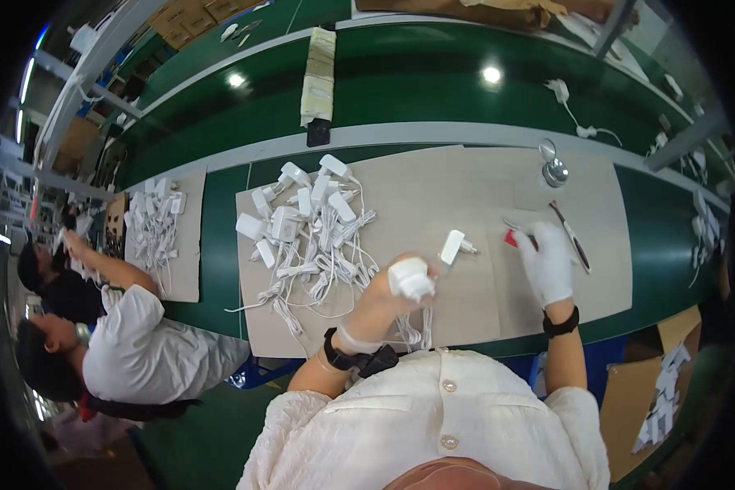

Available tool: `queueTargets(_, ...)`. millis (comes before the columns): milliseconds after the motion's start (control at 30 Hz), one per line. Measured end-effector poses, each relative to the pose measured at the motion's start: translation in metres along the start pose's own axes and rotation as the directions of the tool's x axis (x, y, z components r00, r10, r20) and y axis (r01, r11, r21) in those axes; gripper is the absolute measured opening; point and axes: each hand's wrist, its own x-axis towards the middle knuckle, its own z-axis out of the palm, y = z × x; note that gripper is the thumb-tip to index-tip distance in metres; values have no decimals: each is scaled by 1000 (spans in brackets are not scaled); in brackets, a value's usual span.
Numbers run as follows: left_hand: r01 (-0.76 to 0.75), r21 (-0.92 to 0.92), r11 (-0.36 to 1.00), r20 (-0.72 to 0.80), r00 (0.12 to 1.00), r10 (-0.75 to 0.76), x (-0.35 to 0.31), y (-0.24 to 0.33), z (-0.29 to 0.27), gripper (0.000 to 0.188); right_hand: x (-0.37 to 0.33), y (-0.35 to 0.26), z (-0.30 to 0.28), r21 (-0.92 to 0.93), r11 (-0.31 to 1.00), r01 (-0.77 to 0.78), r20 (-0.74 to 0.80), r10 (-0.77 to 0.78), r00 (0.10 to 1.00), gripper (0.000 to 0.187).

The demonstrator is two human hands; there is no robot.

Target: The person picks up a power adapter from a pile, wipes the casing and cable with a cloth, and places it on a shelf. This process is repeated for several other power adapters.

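Head: adapter (411,280) in left hand (377,302).

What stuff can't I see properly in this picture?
All in the head view:
White adapter in the left hand: blurred, so fine details are lost.
Small red thing: partly covered by the gloved right hand, so I can't tell what it is.
Cables in the heap: they overlap, hiding where many end.
Co-worker's hand at left: too small to tell what it holds.
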Motion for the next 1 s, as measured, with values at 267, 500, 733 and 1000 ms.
queueTargets(267,38,-90,995,-58,997,-43,78,-7,15,41,-19,-98,27,345,928,-141,390,-5,921,44)
queueTargets(500,-92,863,497,-52,962,269,81,-37,-14,56,121,-45,49,360,918,-163,102,135,986,38)
queueTargets(733,5,913,409,15,999,-45,87,-50,19,53,265,-16,55,84,996,-13,-526,55,849,31)
queueTargets(1000,-38,-194,980,86,995,56,45,15,-40,42,110,-84,46,117,967,228,-28,-226,974,22)
